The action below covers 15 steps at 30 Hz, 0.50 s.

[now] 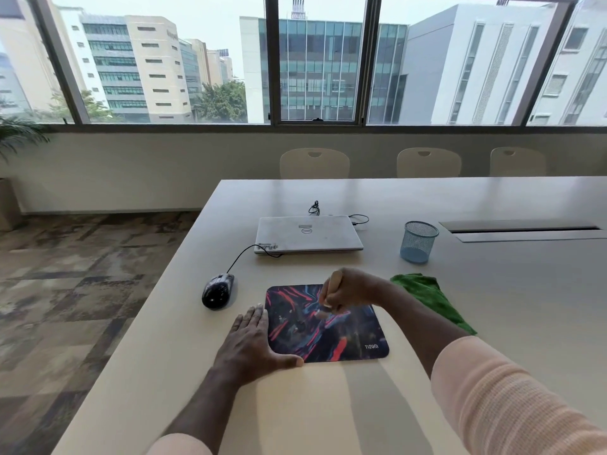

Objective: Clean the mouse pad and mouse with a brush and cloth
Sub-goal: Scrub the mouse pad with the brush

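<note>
The right hand (349, 289) has its grip clenched around one brush (329, 294), whose pale wooden handle rises up and slightly away from the person above the knuckles while the bristle end points down and toward the person, its tip at or just above the one mouse pad (325, 326); the blur there leaves contact unclear. The brush's long axis runs steeply, close to upright with a slight tilt. The pad lies flat on the white bench (492, 307) directly under that grip, its longer side running left to right, with a small white logo at its near right corner. The left hand (254, 344) lies flat and released, palm down, fingers pointing away from the person along the pad's left edge and thumb against its near left corner. One black mouse (217, 291) sits left of and beyond the left grip, apart from the pad, its nose pointing away and its cable running to one closed laptop (307, 233). One green cloth (433, 298) lies crumpled just right of the right grip, and one blue mesh cup (418, 242) stands beyond it.
</note>
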Tool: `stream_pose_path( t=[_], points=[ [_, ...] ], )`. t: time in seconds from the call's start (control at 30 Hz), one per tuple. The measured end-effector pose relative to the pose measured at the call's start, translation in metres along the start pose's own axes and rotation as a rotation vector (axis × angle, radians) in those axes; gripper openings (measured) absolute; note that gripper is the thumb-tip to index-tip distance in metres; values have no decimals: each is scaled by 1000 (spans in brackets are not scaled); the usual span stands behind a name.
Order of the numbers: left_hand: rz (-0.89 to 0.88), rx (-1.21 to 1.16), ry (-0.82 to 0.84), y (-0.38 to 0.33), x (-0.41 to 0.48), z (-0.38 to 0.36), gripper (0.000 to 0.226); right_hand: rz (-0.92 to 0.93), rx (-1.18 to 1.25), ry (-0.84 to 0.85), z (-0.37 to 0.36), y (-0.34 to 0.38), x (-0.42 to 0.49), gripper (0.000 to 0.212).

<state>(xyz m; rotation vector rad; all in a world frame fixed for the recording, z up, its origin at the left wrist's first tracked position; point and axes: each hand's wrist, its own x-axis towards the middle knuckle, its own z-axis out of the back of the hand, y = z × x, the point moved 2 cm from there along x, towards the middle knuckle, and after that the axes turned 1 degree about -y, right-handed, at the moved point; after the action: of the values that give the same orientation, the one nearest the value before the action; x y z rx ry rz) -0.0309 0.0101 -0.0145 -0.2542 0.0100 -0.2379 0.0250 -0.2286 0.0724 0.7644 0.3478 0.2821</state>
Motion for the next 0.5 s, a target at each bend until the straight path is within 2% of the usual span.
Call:
stream_pose_path(
  t=[0.1,0.3,0.37,0.43,0.5],
  points=[
    [-3,2,-4,0,-1,0,155,119,-144,-118,2,-2,-2,13],
    [-1,0,-16,0,0,-1,157,-12,-211,114,-2,-7,-15,16],
    [-1,3,-14,1,-1,-1,157,-44,-172,137,1,-5,-18,15],
    [1,2,-12,1,-1,-2,157,-12,-135,50,5,-5,-19,15],
    [5,-1,-13,1,-1,-2,158,46,-156,-108,11,-7,-21,15]
  ],
)
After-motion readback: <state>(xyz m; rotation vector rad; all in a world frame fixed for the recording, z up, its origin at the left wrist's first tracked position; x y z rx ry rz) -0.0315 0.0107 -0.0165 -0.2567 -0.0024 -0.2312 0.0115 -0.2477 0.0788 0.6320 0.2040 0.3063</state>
